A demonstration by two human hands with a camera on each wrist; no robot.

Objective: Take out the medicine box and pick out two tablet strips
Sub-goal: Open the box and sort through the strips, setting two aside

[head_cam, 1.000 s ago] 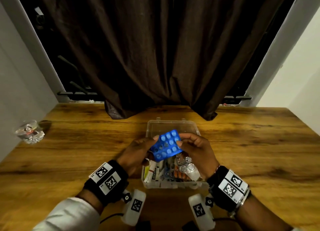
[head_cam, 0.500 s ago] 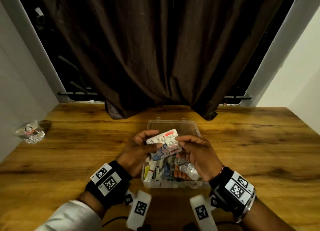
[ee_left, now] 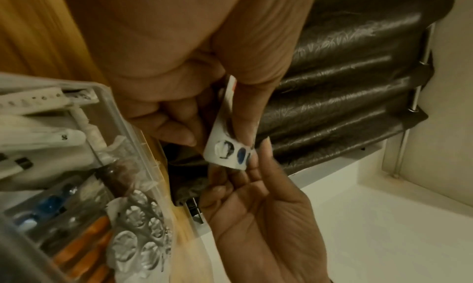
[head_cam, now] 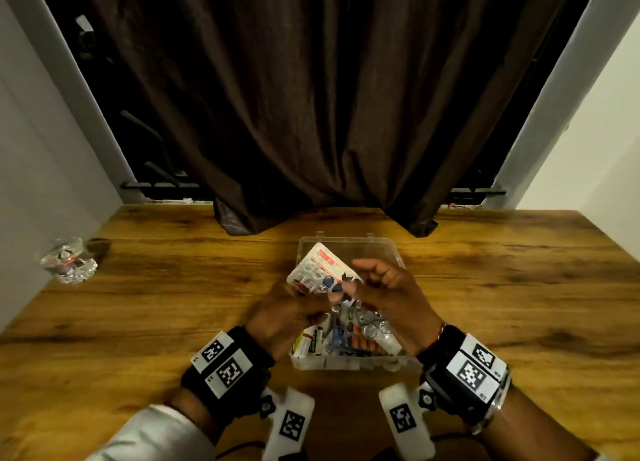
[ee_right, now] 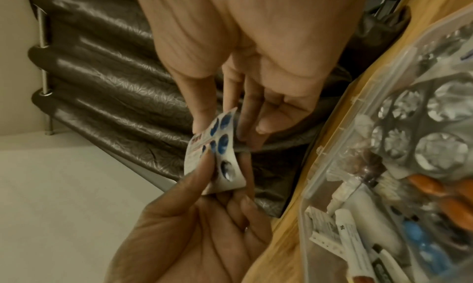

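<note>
The clear plastic medicine box (head_cam: 346,366) lies open on the wooden table, full of strips and tubes. Above it my left hand (head_cam: 306,292) pinches a tablet strip (head_cam: 318,270), white with a red label and blue tablets. In the left wrist view the thumb presses on the tablet strip (ee_left: 227,151). My right hand (head_cam: 349,285) meets the strip's near right end. In the right wrist view its thumb and fingers flank the corner of the tablet strip (ee_right: 220,157), lightly pinching it. The box's rim (ee_right: 320,166) shows beside the hands.
Inside the box lie a silver blister sheet (head_cam: 370,325), orange capsules (head_cam: 360,344) and white tubes (head_cam: 308,343). A clear glass object (head_cam: 67,265) sits at the table's far left. A brown curtain (head_cam: 311,114) hangs behind the table's back edge.
The strip was flipped from its blue side to its white labelled side, then turned and tilted toward the far left. The right hand's fingers have loosened at its end.
</note>
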